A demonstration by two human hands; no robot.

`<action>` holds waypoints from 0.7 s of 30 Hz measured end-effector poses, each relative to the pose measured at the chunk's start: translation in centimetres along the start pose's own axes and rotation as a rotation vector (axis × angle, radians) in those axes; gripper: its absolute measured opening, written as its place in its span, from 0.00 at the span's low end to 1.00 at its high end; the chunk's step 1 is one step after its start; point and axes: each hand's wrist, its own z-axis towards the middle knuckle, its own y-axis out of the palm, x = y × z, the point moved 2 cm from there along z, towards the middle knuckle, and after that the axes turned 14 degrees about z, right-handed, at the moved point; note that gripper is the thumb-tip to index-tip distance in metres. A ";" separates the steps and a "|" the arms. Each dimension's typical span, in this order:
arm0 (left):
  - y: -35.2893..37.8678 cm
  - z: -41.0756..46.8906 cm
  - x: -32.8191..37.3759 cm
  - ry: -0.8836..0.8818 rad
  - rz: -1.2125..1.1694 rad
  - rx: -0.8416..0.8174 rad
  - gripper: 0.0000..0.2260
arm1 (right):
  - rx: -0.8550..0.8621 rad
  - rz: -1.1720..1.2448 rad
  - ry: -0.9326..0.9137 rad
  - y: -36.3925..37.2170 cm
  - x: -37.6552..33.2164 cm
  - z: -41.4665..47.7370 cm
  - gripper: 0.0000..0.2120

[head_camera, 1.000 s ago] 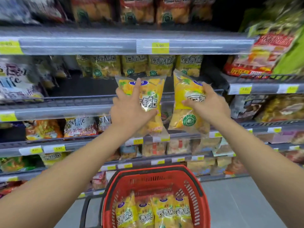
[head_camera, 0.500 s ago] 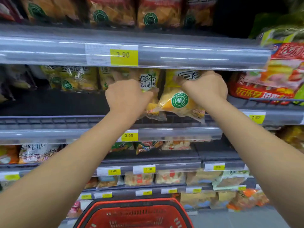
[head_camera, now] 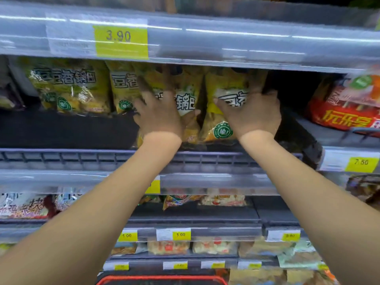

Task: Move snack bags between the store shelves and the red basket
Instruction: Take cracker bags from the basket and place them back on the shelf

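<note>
**Handling Soft Snack Bags at the Shelf**

Both yellow snack bags stand on the shelf [head_camera: 61, 159], behind its front rail. The left bag [head_camera: 186, 101] is under your left grip [head_camera: 160, 114], and the right bag [head_camera: 224, 130] is under your right grip [head_camera: 254, 112]. Both grips lie open, with fingers spread flat against the bag faces; neither appears curled round a bag. The red basket [head_camera: 162, 279] shows only its rim at the bottom edge.

Expect each bag to be light, air-cushioned and soft, with slick film and brittle contents. Do not squeeze the middle. Take hold at the sealed top or bottom edge, or cradle the sides with light pressure. Push with flat fingers only, so the bags settle upright beside the matching row [head_camera: 67, 87].
</note>
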 end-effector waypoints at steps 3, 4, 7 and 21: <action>0.6 0.1 0.1 -0.003 0.010 0.043 0.48 | 0.000 -0.011 0.025 0.9 0.2 0.0 0.44; 0.6 0.0 0.0 0.006 -0.006 0.043 0.47 | -0.031 -0.011 0.050 1.0 0.4 0.1 0.46; 0.0 -0.2 -0.5 0.055 -0.192 -0.077 0.46 | -0.223 0.224 0.125 0.9 1.0 0.5 0.51; -1.6 0.0 -2.4 0.161 -0.373 -0.098 0.58 | -0.117 0.551 -0.157 -0.8 3.7 1.4 0.48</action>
